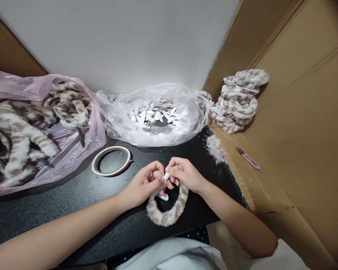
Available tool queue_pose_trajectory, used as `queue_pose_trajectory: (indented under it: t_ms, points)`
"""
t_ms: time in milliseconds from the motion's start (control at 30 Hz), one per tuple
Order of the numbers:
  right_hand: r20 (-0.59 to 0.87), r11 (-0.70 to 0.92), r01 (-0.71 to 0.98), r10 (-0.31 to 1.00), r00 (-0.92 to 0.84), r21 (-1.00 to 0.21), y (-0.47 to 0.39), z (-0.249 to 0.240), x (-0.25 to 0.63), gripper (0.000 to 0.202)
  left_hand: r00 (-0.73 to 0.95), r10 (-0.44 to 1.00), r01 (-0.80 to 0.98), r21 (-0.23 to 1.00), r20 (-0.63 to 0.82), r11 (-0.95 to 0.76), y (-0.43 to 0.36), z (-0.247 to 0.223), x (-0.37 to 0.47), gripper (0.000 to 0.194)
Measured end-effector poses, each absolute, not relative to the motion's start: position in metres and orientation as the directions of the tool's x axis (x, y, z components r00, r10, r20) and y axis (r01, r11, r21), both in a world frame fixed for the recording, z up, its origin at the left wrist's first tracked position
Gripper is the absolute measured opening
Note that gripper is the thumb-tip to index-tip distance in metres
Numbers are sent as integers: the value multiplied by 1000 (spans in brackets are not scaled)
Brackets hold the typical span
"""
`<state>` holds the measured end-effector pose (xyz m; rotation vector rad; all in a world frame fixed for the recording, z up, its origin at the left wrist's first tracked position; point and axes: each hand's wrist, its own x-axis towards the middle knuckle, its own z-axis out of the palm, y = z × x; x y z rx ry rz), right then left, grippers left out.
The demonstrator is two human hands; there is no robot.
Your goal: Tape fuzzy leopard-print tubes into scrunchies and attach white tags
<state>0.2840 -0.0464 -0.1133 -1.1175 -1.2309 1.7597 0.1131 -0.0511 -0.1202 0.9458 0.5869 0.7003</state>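
A ring of white and brown plush fur (166, 217), perhaps a headband, hangs in a loop over the near edge of the black table. My left hand (145, 183) pinches one end of it, and my right hand (187, 174) pinches the other. Between my fingertips the two ends meet at a small white piece (166, 176), like a strip or tape. Inside the loop shows a white rounded tab (163, 196). My fingers partly cover the joint. Left of my hands lies a roll of tape (94, 167) on the table.
A pink plastic bag (97, 127) with fur strips stands left. Behind, a clear bag (191, 129) holds white tabs (149, 112). Finished-looking fur rings (236, 101) pile at the right. Pink-handled thread snips (249, 159) lie on cardboard, near fluff (215, 148).
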Motion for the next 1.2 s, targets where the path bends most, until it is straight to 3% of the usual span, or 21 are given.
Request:
queue_pose_trajectory:
  t_ms: [567,1200]
  points:
    - [-196,-251,-100,903,-382,-963,-46,-116,281,38,637,755,-319,836,-160,446,-48,-124,112,13]
    - [-167,-224,-120,916,-365,-967,-48,-118,279,36,633,758,-283,864,-157,416,-48,-120,115,21]
